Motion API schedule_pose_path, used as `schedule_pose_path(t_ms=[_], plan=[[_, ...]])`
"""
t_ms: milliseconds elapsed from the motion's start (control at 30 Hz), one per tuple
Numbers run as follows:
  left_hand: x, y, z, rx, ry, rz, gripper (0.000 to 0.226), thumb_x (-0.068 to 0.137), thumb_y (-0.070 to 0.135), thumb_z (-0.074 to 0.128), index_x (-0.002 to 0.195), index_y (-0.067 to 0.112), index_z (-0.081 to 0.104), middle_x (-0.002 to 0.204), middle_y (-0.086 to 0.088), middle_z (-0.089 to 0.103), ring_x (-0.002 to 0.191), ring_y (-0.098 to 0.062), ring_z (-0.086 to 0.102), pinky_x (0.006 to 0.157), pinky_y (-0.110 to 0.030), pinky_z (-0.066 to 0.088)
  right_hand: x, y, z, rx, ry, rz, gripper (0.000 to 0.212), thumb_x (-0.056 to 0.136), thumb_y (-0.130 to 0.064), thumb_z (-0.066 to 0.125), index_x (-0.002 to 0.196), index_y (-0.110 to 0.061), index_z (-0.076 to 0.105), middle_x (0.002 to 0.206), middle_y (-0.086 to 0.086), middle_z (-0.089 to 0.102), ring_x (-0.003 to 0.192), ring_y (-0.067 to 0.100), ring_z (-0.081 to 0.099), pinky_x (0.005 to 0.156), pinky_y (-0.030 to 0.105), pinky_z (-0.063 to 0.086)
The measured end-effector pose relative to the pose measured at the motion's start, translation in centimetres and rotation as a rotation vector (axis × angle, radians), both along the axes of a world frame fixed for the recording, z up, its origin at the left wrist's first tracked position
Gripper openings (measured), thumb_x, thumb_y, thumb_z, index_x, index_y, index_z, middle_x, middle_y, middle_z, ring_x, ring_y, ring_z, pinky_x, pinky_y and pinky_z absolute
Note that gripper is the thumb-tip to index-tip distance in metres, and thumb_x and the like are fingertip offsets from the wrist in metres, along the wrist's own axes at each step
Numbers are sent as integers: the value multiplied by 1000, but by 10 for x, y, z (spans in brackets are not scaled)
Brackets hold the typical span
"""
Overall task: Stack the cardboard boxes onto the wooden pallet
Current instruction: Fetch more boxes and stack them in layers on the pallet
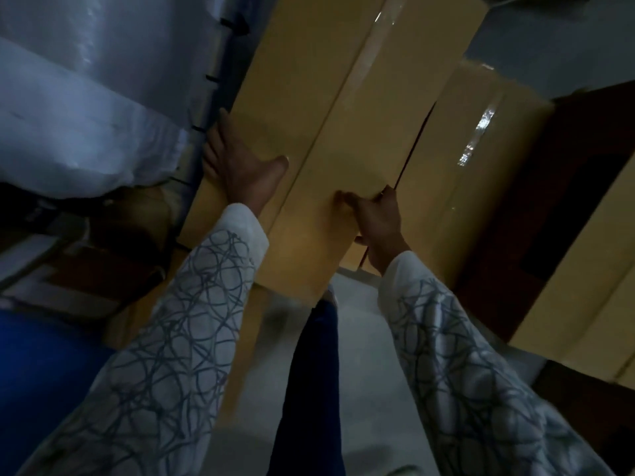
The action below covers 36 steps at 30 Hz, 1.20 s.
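Observation:
A long taped cardboard box (343, 108) fills the middle of the view, running from the near centre to the top. My left hand (237, 159) grips its left edge, thumb on the top face and fingers down the side. My right hand (376, 221) holds its right edge near the close corner, fingers curled into the gap beside a second taped cardboard box (481, 159). That second box stands right alongside, touching or nearly so. No wooden pallet can be made out in this dark view.
White plastic-wrapped goods (75, 115) stand at the left, a blue object (37, 372) at lower left. Dark brown boards (549, 218) and another cardboard box (591, 286) lie at the right. Pale floor (371, 372) and my dark trouser leg (309, 389) show below.

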<state>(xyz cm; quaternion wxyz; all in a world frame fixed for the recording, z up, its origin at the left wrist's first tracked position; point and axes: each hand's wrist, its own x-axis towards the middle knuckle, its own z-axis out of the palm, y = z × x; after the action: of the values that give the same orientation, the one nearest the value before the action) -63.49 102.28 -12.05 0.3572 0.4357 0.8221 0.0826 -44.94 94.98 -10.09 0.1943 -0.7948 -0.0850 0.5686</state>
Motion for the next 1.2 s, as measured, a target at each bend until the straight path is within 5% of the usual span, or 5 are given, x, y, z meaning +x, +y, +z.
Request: schedule_pose_path(t_ms=[300, 533, 733, 1067, 1200], plan=[[49, -19, 127, 193, 139, -111, 97, 56, 38, 73, 145, 16, 41, 144, -7, 42, 134, -30, 33, 108, -40, 20, 11, -42, 102, 35, 25, -319, 63, 71, -54, 83, 121, -34, 51, 116, -15, 64, 111, 18, 62, 105, 50, 52], [88, -98, 301, 193, 289, -478, 156, 26, 84, 80, 152, 10, 29, 150, -14, 39, 135, -36, 35, 112, -50, 22, 22, -162, 262, 87, 58, -412, 48, 76, -60, 79, 112, -49, 49, 116, -22, 62, 110, 14, 63, 102, 54, 54], [128, -206, 410, 282, 209, -722, 155, 31, 88, 77, 157, 18, 19, 158, -11, 31, 140, -32, 27, 115, -50, 19, 42, -301, 377, 169, 27, -593, 39, 86, -51, 78, 111, -43, 51, 111, -17, 61, 102, 9, 61, 96, 52, 57], [265, -468, 514, 668, 37, -1307, 86, 68, 64, 71, 137, 19, 48, 139, -9, 52, 131, -32, 42, 115, -47, 20, 67, -584, 452, 274, 198, -1316, 93, 78, -87, 55, 141, -19, 47, 127, 13, 66, 100, 35, 72, 57, 44, 62], [344, -578, 528, 777, 14, -1642, 75, 71, 64, 65, 129, 17, 55, 130, -8, 58, 125, -31, 46, 116, -50, 21, 71, -683, 441, 336, 330, -1552, 132, 45, -101, 63, 153, -28, 42, 143, 12, 59, 113, 44, 66, 70, 57, 63]])
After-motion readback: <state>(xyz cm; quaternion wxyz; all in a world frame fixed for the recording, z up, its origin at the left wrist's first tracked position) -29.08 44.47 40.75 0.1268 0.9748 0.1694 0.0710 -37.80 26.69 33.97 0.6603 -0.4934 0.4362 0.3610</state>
